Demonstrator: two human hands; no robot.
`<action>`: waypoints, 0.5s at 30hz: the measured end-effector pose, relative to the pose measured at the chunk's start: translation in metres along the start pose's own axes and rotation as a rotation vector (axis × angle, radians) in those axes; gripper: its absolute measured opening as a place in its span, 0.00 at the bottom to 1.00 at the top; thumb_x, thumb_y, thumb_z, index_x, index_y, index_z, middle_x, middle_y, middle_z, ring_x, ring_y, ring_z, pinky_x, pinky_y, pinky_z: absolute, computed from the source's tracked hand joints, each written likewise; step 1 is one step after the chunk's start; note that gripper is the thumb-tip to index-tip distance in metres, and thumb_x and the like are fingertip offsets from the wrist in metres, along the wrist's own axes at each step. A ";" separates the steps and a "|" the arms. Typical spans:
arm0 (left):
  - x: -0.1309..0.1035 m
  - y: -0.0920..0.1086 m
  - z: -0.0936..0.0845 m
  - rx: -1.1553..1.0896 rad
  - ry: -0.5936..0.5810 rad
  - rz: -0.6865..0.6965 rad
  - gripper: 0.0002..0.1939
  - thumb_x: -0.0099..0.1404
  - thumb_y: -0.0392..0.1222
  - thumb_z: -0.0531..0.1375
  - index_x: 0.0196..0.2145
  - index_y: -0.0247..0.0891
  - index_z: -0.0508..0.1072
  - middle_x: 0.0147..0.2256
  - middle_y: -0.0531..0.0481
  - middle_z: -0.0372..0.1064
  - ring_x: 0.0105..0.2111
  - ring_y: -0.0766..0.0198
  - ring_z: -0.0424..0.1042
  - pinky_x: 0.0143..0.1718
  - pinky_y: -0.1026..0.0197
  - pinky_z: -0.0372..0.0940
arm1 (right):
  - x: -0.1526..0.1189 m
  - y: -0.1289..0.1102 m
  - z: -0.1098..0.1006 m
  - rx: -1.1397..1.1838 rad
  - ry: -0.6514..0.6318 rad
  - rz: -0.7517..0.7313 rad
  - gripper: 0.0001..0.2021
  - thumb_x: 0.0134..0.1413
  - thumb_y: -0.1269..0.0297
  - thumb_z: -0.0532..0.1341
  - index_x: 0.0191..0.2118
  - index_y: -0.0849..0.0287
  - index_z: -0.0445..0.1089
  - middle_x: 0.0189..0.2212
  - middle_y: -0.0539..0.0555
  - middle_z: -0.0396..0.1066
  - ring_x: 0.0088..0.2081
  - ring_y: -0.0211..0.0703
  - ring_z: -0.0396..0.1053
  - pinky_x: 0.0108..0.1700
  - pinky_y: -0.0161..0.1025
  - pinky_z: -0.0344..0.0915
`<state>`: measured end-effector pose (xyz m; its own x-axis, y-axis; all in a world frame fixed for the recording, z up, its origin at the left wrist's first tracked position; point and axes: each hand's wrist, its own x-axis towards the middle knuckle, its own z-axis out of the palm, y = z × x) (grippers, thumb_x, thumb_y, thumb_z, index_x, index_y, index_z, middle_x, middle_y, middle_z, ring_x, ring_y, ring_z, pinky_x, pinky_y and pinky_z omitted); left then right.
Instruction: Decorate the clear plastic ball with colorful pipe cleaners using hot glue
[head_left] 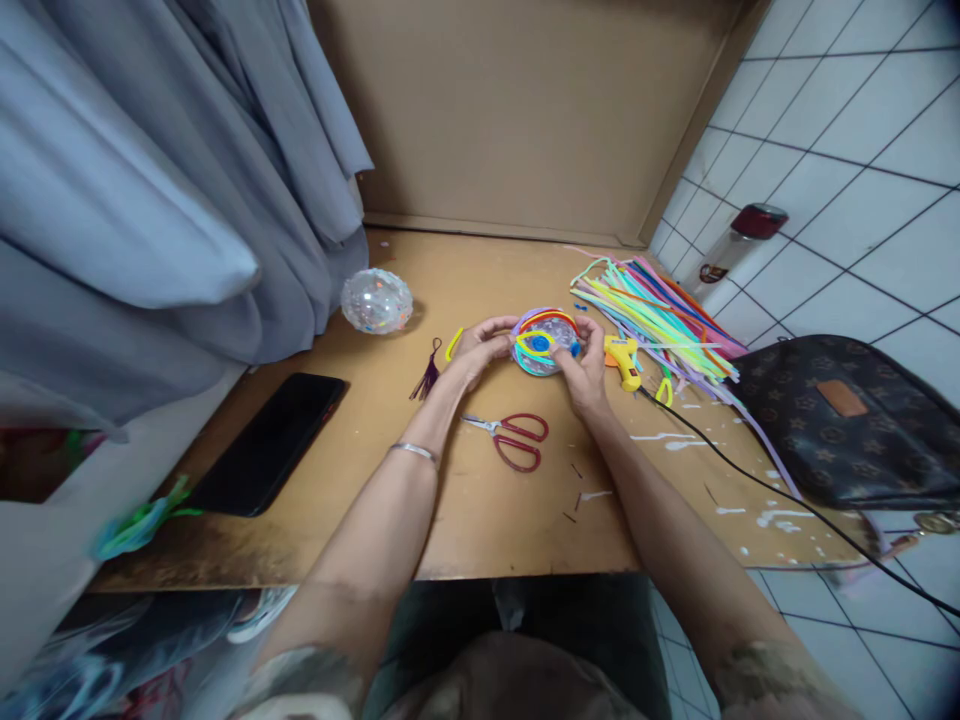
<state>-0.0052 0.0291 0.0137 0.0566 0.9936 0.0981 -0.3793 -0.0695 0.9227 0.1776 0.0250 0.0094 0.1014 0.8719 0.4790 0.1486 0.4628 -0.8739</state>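
Between my two hands is a clear ball (551, 328) wrapped with pipe cleaners in purple, red, yellow and teal, with blue bits on its front. My left hand (480, 350) grips its left side, the thumb at a yellow loop (535, 343). On the right side, my right hand (583, 365) has its thumb against the front and its fingers curled behind. Red-handled scissors (517, 440) lie on the table nearer to me. A dark tassel (427, 372) and a bent yellow pipe cleaner (453, 345) are beside my left hand.
A yellow glue gun (624, 362) with a black cord lies right of my hands, before a pile of pipe cleaners (652, 310). Another clear ball (377, 301), a black phone (266, 445), a brown bag (847, 420) and a bottle (731, 255) stand around the table (360, 500).
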 end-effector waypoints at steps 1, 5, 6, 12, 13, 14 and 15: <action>0.000 0.001 0.000 -0.002 0.000 0.000 0.21 0.46 0.43 0.73 0.39 0.37 0.78 0.37 0.50 0.78 0.34 0.66 0.74 0.45 0.58 0.69 | 0.000 0.000 0.000 0.002 0.004 0.000 0.29 0.44 0.51 0.67 0.52 0.52 0.60 0.52 0.58 0.67 0.55 0.54 0.67 0.61 0.58 0.65; -0.001 0.002 0.001 -0.017 -0.016 -0.015 0.21 0.46 0.43 0.73 0.39 0.36 0.78 0.38 0.49 0.78 0.35 0.65 0.75 0.45 0.59 0.70 | 0.000 0.002 0.001 -0.005 0.001 -0.015 0.29 0.45 0.52 0.66 0.52 0.52 0.59 0.53 0.58 0.66 0.55 0.54 0.67 0.61 0.56 0.65; -0.001 0.002 0.001 -0.017 -0.016 -0.014 0.22 0.46 0.44 0.73 0.40 0.36 0.78 0.38 0.48 0.78 0.35 0.64 0.75 0.45 0.59 0.70 | 0.000 0.002 0.001 -0.003 0.001 -0.017 0.29 0.45 0.52 0.66 0.52 0.51 0.59 0.53 0.58 0.66 0.54 0.53 0.67 0.60 0.56 0.65; -0.001 0.000 0.001 0.002 0.008 -0.012 0.23 0.46 0.43 0.74 0.40 0.36 0.79 0.36 0.49 0.79 0.32 0.65 0.75 0.43 0.58 0.71 | 0.000 0.002 0.002 0.023 0.000 -0.016 0.29 0.45 0.52 0.67 0.52 0.51 0.58 0.52 0.57 0.66 0.53 0.52 0.68 0.59 0.54 0.66; -0.001 0.001 0.002 0.008 0.017 -0.012 0.23 0.46 0.43 0.74 0.40 0.36 0.79 0.35 0.49 0.79 0.32 0.65 0.75 0.43 0.58 0.71 | 0.000 0.002 0.002 0.019 0.000 -0.017 0.29 0.46 0.52 0.67 0.52 0.51 0.58 0.52 0.57 0.66 0.53 0.52 0.68 0.59 0.54 0.66; -0.001 0.001 0.002 0.013 0.025 -0.012 0.23 0.46 0.43 0.74 0.40 0.36 0.79 0.35 0.49 0.79 0.31 0.65 0.75 0.42 0.58 0.72 | 0.000 0.003 0.003 0.016 0.003 -0.017 0.29 0.46 0.52 0.66 0.52 0.51 0.58 0.52 0.57 0.66 0.53 0.52 0.68 0.59 0.54 0.66; -0.001 0.001 0.003 0.015 0.031 -0.009 0.22 0.46 0.43 0.74 0.40 0.36 0.79 0.35 0.49 0.79 0.31 0.64 0.76 0.42 0.59 0.72 | -0.001 0.003 0.003 0.013 0.007 -0.017 0.28 0.47 0.52 0.66 0.53 0.51 0.58 0.52 0.57 0.66 0.53 0.52 0.68 0.59 0.54 0.66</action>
<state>-0.0034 0.0275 0.0158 0.0310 0.9965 0.0780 -0.3653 -0.0613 0.9289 0.1752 0.0266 0.0059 0.1058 0.8626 0.4947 0.1377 0.4800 -0.8664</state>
